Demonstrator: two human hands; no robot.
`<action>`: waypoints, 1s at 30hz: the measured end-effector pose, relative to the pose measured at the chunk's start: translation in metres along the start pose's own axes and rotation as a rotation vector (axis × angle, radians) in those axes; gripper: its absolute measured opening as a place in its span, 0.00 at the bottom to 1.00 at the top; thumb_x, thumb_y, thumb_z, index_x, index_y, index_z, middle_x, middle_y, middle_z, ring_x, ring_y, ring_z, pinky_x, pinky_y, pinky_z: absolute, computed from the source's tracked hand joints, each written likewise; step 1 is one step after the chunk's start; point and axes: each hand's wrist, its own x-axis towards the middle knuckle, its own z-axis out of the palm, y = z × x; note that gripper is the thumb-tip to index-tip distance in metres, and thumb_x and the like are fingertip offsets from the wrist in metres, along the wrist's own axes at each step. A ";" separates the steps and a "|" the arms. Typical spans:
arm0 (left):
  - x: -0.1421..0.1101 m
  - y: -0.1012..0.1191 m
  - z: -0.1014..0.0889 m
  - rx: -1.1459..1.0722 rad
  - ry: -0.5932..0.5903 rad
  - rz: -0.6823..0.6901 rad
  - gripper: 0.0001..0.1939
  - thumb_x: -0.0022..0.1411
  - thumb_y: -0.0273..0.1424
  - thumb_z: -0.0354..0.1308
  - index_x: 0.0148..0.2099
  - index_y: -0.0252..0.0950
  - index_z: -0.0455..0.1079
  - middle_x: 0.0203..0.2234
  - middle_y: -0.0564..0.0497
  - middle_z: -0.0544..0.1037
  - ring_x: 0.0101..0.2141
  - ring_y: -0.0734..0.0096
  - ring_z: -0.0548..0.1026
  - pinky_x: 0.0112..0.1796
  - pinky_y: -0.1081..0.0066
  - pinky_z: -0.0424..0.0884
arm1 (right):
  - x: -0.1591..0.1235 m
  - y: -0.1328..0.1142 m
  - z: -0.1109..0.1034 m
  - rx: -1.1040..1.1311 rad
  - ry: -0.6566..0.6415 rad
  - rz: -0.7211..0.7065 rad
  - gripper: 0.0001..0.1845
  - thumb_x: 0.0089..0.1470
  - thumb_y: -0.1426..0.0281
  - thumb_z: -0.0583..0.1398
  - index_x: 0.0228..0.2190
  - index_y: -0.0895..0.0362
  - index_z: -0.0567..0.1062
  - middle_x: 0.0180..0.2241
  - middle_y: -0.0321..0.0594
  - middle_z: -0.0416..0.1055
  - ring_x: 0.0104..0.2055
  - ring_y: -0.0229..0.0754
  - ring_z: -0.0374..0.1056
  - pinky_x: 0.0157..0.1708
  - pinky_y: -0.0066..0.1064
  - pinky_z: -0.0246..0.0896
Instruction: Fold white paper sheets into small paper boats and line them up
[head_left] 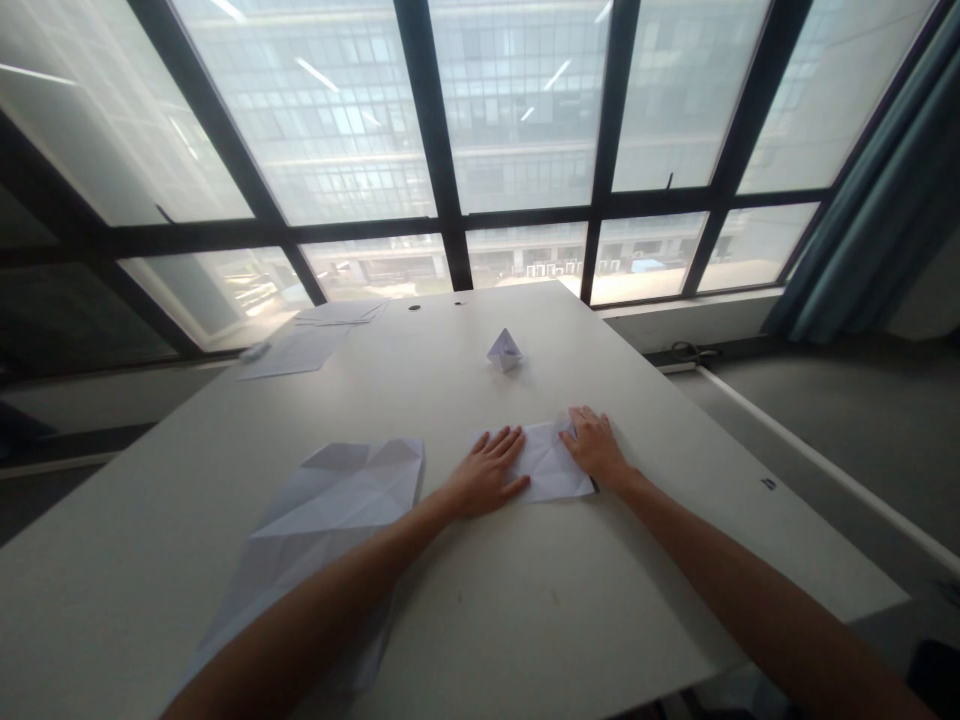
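Observation:
A folded sheet of white paper (pixel 553 468) with creases lies flat on the white table. Spread over its left side, my left hand (pixel 487 473) rests palm down with the fingers stretched out. My right hand (pixel 596 445) lies on the paper's upper right edge, fingers extended and pointing away from me; its palm side is hidden. Beyond both hands stands a small folded paper boat (pixel 505 350). Left of my left hand is a large creased sheet of paper (pixel 330 500), partly covered by my left forearm.
Several flat white sheets (pixel 300 350) lie at the table's far left. The white table (pixel 480 620) reaches to tall dark-framed windows (pixel 517 110). A blue curtain (pixel 862 200) hangs at the right. A small dark mark (pixel 768 484) is near the table's right edge.

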 end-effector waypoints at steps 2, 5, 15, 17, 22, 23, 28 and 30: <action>0.000 0.000 0.000 -0.002 0.000 0.005 0.39 0.69 0.53 0.35 0.72 0.34 0.37 0.69 0.45 0.42 0.68 0.60 0.40 0.64 0.57 0.39 | 0.000 -0.001 0.002 0.026 0.008 -0.015 0.27 0.61 0.65 0.53 0.59 0.64 0.63 0.60 0.57 0.63 0.64 0.54 0.53 0.64 0.51 0.40; 0.000 0.000 0.001 -0.006 -0.002 0.002 0.39 0.69 0.53 0.36 0.72 0.35 0.37 0.69 0.45 0.42 0.68 0.59 0.40 0.64 0.57 0.39 | 0.001 -0.001 0.004 0.081 0.018 -0.025 0.26 0.60 0.67 0.55 0.58 0.63 0.65 0.59 0.56 0.64 0.64 0.54 0.55 0.64 0.50 0.40; 0.000 -0.001 0.002 -0.008 0.026 0.011 0.34 0.70 0.52 0.38 0.72 0.44 0.43 0.70 0.48 0.43 0.68 0.58 0.41 0.64 0.54 0.40 | 0.004 -0.006 -0.007 0.443 0.256 -0.139 0.22 0.51 0.76 0.56 0.49 0.62 0.73 0.46 0.49 0.73 0.51 0.45 0.67 0.56 0.36 0.59; 0.000 -0.001 0.002 -0.009 0.022 0.010 0.34 0.70 0.52 0.38 0.72 0.44 0.42 0.70 0.48 0.42 0.68 0.58 0.41 0.64 0.54 0.39 | 0.003 -0.009 -0.011 0.508 0.291 -0.158 0.22 0.50 0.77 0.55 0.48 0.61 0.73 0.44 0.47 0.73 0.48 0.44 0.68 0.54 0.35 0.61; 0.000 0.000 0.002 -0.016 0.021 -0.012 0.41 0.69 0.53 0.37 0.72 0.33 0.32 0.69 0.42 0.41 0.68 0.61 0.40 0.64 0.58 0.38 | -0.001 -0.017 -0.018 0.608 0.246 -0.156 0.24 0.53 0.75 0.53 0.51 0.58 0.71 0.46 0.46 0.73 0.47 0.45 0.68 0.52 0.39 0.63; 0.000 0.000 0.001 -0.014 0.017 -0.014 0.41 0.69 0.53 0.37 0.72 0.32 0.31 0.69 0.41 0.41 0.68 0.61 0.40 0.64 0.58 0.38 | -0.002 -0.018 -0.019 0.618 0.230 -0.161 0.24 0.53 0.74 0.53 0.52 0.57 0.71 0.47 0.46 0.73 0.47 0.45 0.68 0.52 0.39 0.63; 0.001 0.000 0.001 0.004 0.002 -0.019 0.43 0.69 0.53 0.36 0.72 0.28 0.31 0.69 0.38 0.41 0.68 0.60 0.39 0.64 0.60 0.38 | -0.009 -0.026 -0.025 0.669 0.208 -0.246 0.20 0.57 0.70 0.54 0.51 0.56 0.72 0.45 0.45 0.74 0.46 0.45 0.69 0.51 0.39 0.63; 0.001 0.000 0.003 0.006 0.010 -0.016 0.43 0.69 0.53 0.36 0.72 0.27 0.31 0.69 0.38 0.41 0.68 0.61 0.39 0.64 0.61 0.37 | -0.011 -0.029 -0.029 0.684 0.182 -0.299 0.15 0.60 0.67 0.54 0.46 0.56 0.75 0.42 0.44 0.75 0.44 0.44 0.70 0.50 0.37 0.63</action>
